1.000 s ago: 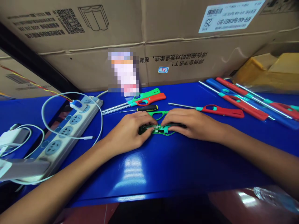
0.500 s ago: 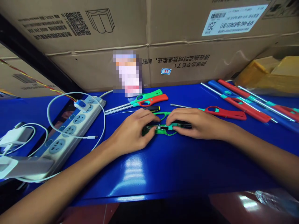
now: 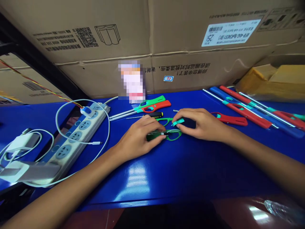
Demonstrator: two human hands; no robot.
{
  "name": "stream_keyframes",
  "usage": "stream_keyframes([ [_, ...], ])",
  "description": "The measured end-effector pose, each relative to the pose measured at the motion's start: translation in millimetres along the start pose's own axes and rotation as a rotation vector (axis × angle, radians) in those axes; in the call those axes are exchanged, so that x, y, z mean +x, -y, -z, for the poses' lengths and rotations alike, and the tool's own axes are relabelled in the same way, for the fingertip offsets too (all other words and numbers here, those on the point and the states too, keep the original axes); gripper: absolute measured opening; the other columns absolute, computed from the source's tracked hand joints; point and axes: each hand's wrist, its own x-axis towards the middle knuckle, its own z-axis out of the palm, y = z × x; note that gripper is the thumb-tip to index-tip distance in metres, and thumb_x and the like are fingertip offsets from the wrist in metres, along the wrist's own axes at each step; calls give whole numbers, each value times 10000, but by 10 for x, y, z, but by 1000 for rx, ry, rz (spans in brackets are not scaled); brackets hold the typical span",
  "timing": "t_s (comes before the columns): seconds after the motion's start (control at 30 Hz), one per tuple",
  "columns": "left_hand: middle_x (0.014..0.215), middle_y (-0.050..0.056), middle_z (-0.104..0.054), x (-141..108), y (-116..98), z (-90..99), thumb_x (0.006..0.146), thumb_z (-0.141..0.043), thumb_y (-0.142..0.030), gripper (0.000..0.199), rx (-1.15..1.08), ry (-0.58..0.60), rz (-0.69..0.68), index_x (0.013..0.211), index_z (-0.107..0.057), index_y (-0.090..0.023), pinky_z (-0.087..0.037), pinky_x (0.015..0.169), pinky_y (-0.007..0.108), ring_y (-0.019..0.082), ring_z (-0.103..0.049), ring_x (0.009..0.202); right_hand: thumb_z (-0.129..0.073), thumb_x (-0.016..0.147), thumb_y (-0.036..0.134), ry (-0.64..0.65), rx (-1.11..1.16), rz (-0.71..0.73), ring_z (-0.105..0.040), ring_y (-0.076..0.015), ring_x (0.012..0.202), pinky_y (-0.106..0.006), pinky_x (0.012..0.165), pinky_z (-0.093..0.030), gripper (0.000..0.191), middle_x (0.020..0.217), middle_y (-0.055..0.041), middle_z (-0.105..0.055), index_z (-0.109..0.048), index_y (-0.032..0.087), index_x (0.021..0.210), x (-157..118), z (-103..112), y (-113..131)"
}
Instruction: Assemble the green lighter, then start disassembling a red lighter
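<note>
My left hand [image 3: 140, 135] is closed on a green lighter shell [image 3: 175, 136] lying on the blue table, with thumb and fingers at its dark inner parts. Between the thumb and fingers of my right hand [image 3: 201, 124] is a small teal piece [image 3: 178, 122], held just above the shell's looped end. Thin pale wires show along the shell below that piece. Behind the shell, another green loop-shaped part [image 3: 164, 121] rests on the table, partly hidden by my left hand. A screwdriver [image 3: 154, 114] with a black and yellow handle lies beyond my left fingers.
Green [image 3: 156, 100] and orange [image 3: 159, 106] lighters lie behind the hands. A red lighter [image 3: 231, 119] and several others are at the right. A power strip [image 3: 76, 136] with white cables stands left on the blue table [image 3: 166, 178]. Cardboard boxes [image 3: 181, 38] form the back.
My right hand has lifted the teal piece up off the green shell, uncovering its loop and thin wires. My left hand stays on the shell. The camera view has shifted slightly.
</note>
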Motion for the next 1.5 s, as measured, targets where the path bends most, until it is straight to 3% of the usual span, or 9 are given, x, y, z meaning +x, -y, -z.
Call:
stream_keyframes([
  [0.27, 1102, 87, -780, 108, 66, 78, 1074, -566, -290, 223, 163, -142, 119, 1115, -748, -168, -539, 998, 438, 248, -688, 1056, -604, 1037, 264, 6, -189, -32, -697, -277, 1105, -450, 1009, -533, 192, 1152, -98, -753, -722, 213, 1181, -10, 35, -130],
  [0.43, 1238, 256, -713, 256, 332, 263, 1048, -491, -223, 363, 577, -13, 392, 1287, -694, -39, -506, 1026, 568, 397, -644, 1173, -585, 1056, 275, -36, -185, 13, -667, -278, 1095, -452, 988, -531, 187, 1112, -102, -749, -730, 196, 1142, -4, 31, -87],
  [0.53, 1097, 233, -749, 304, 496, 358, 966, -539, -142, 283, 608, 90, 467, 1112, -769, -66, -545, 940, 520, 370, -713, 1009, -594, 1046, 263, -37, -158, 23, -669, -269, 1074, -450, 979, -533, 164, 1100, -94, -752, -734, 204, 1106, -7, 19, -92],
  [0.67, 1094, 233, -760, 370, 520, 408, 925, -547, -148, 305, 640, 74, 457, 1123, -770, -85, -553, 916, 523, 378, -709, 1013, -605, 1030, 255, -24, -135, 27, -674, -260, 1062, -442, 969, -536, 144, 1073, -80, -755, -743, 217, 1052, -3, 20, -110],
  [0.77, 1138, 201, -760, 445, 399, 402, 937, -556, -168, 289, 619, 50, 384, 1143, -753, -120, -557, 904, 451, 313, -704, 1015, -608, 1033, 265, -10, -151, 2, -673, -266, 1077, -448, 983, -535, 163, 1081, -82, -754, -758, 216, 1069, 4, 19, -119],
  [0.83, 1033, 122, -783, 477, 303, 392, 931, -578, -175, 278, 412, 151, 221, 1143, -756, -156, -564, 843, 380, 240, -717, 895, -622, 1036, 285, 4, -167, -17, -666, -275, 1112, -462, 1010, -534, 187, 1128, -91, -752, -768, 217, 1133, 9, -1, -135],
  [0.97, 1181, 115, -772, 449, 198, 403, 897, -622, -182, 356, 321, 276, 46, 1223, -764, -164, -577, 963, 411, 260, -731, 1063, -669, 1037, 361, 42, -229, -47, -646, -303, 1165, -491, 1025, -546, 274, 1207, -119, -732, -766, 207, 1243, 20, -71, -190],
  [1.27, 1251, 110, -792, 270, 307, 437, 932, -729, -217, 314, 378, 345, 64, 1239, -798, -212, -556, 1117, 487, 300, -709, 1240, -693, 1036, 379, -40, -177, 7, -642, -294, 1141, -486, 1010, -539, 217, 1164, -106, -732, -776, 233, 1173, 24, 32, -87],
  [1.5, 1112, 131, -791, 267, 251, 394, 958, -637, -221, 298, 508, 295, 87, 1204, -798, -173, -609, 911, 414, 287, -761, 1025, -706, 1042, 324, 102, -88, 152, -668, -242, 1044, -423, 988, -534, 139, 1104, -80, -728, -782, 230, 1108, 10, -88, 142],
])
